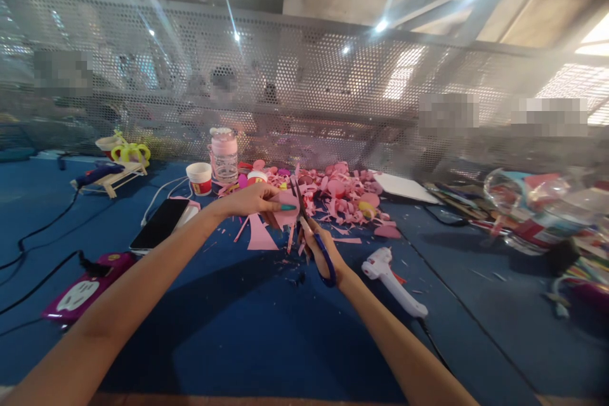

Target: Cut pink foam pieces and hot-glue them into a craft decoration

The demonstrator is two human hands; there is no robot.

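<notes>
Head view: both bare arms reach forward over a blue table.

Left hand pinches a pink paper piece, fingers closed on its top edge, holding it just above the table near centre.

Right hand is clenched through the blue handles of the scissors. Blades point up and away, running alongside the right edge of the paper held by the left hand. Can't tell if the blades are biting the paper or just touching it.

Under the hands: a pink triangular offcut flat on the table, thin pink strips scattered around it.

Behind the hands: a pile of pink paper scraps.

Right of the right forearm: a white glue gun lying on its side, nozzle toward the hands, apart from them.

Left side: a phone, screen dark, next to the left forearm. A purple device sits closer to the near edge, with black cables running to it.

Further back left: a small white and red cup and a clear jar with a pink lid.

Far right: a cluttered heap with clear plastic, blurred.

A perforated metal screen stands behind the table.
</notes>
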